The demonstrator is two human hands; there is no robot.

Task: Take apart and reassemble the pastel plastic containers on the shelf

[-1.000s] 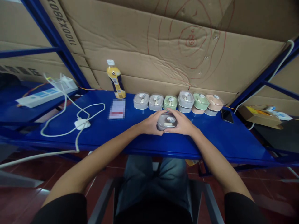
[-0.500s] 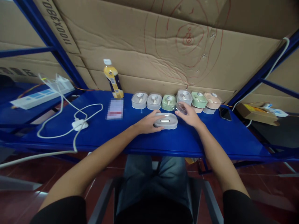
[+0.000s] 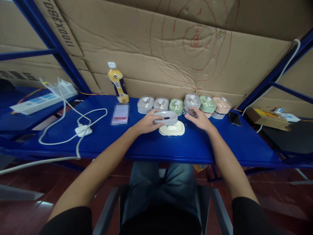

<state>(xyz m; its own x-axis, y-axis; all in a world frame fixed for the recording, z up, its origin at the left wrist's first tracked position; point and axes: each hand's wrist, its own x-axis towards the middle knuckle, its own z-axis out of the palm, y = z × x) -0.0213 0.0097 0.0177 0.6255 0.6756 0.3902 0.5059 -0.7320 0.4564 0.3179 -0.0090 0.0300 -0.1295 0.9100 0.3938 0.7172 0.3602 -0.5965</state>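
Note:
My left hand (image 3: 149, 122) grips the left end of a grey oval box body (image 3: 172, 121), which has a slot in its middle. This piece is raised and overlaps the far side of a cream oval base (image 3: 171, 129) lying on the blue table. Through the slot a dark gap shows. My right hand (image 3: 198, 119) is closed on a clear plastic lid (image 3: 187, 113), close to the row of boxes; the fingers partly hide it. Behind both hands stand lidded boxes in grey (image 3: 160, 104), green (image 3: 176, 107) and peach (image 3: 221, 106).
A yellow drink bottle (image 3: 118, 83) stands at the back left, with a phone-like item, its screen blurred (image 3: 120, 114), in front. White cables and a white adapter (image 3: 83, 131) lie on the left. A dark phone (image 3: 235, 118) lies right of the boxes. Cardboard (image 3: 137, 42) walls the back.
My left hand has lifted the grey body off the cream base, up and slightly left, exposing the base. The right hand with the clear lid has moved slightly right.

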